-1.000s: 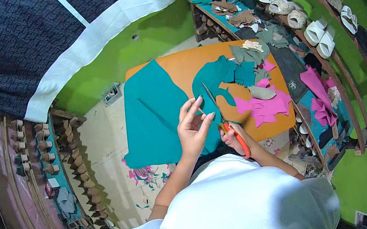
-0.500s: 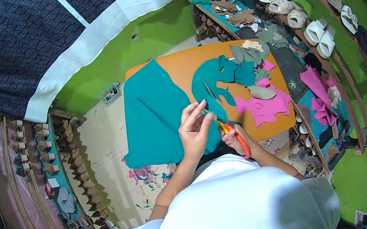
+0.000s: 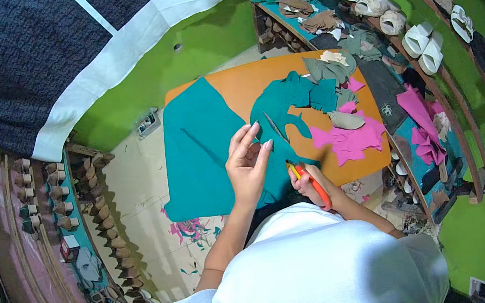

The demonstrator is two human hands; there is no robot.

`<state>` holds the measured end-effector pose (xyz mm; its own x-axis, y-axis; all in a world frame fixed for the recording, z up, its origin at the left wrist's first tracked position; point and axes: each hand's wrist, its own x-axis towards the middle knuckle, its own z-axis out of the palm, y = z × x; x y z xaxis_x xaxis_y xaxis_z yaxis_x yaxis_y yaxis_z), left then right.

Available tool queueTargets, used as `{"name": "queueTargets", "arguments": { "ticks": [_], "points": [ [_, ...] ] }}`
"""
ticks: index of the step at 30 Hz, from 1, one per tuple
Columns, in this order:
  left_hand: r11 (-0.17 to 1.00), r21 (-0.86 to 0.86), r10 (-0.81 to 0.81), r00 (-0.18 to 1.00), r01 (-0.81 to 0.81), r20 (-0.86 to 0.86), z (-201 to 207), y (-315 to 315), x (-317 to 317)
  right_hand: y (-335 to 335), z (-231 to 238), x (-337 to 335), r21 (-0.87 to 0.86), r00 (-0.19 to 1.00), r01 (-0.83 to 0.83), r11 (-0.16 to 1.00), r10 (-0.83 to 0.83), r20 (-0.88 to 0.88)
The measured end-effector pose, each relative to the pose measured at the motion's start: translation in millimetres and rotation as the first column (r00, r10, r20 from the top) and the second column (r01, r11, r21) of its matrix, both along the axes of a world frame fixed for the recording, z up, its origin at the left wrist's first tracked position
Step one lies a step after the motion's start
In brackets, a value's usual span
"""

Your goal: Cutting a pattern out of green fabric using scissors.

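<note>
A pair of red-and-yellow-handled scissors is in my right hand, with the fingers closed round the handle. A dark, slim shape ahead of it over the cloth could be the blades or their shadow; I cannot tell. My left hand is raised over the cloth, its thumb and fingers apart and nothing visible between them. Beneath it a large teal sheet covers the left of the orange table. Another teal piece with curved cut edges lies ahead of the scissors.
Pink scraps and grey-green pieces lie on the table's right side. Beyond them stands a bench with more cut material, below racks of white sandals. Shelves of shoes run along the left. Offcuts litter the floor.
My left hand has drawn back slightly left, away from the scissors, and its fingers have spread. My right hand has stayed nearly in place, still gripping the scissors.
</note>
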<state>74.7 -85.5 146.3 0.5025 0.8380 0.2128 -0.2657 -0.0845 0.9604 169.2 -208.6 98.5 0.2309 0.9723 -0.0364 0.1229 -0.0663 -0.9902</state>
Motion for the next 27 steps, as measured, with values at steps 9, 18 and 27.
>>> {"name": "queueTargets", "arguments": {
  "ticks": [9,18,27],
  "points": [
    [0.999,-0.003,0.032,0.999,-0.032,0.006,-6,-8,2,-1,-9,-2,-0.009,1.000,0.014,1.000,-0.015,-0.007],
    [0.997,-0.005,0.076,0.997,-0.076,-0.019,-6,-14,4,-3,-11,-6,-0.064,0.999,0.042,0.997,-0.043,-0.021],
    [0.995,-0.006,0.103,0.995,-0.103,0.017,-8,-18,4,-4,-8,-4,-0.089,1.000,0.016,0.996,-0.015,0.005]
  ]
}}
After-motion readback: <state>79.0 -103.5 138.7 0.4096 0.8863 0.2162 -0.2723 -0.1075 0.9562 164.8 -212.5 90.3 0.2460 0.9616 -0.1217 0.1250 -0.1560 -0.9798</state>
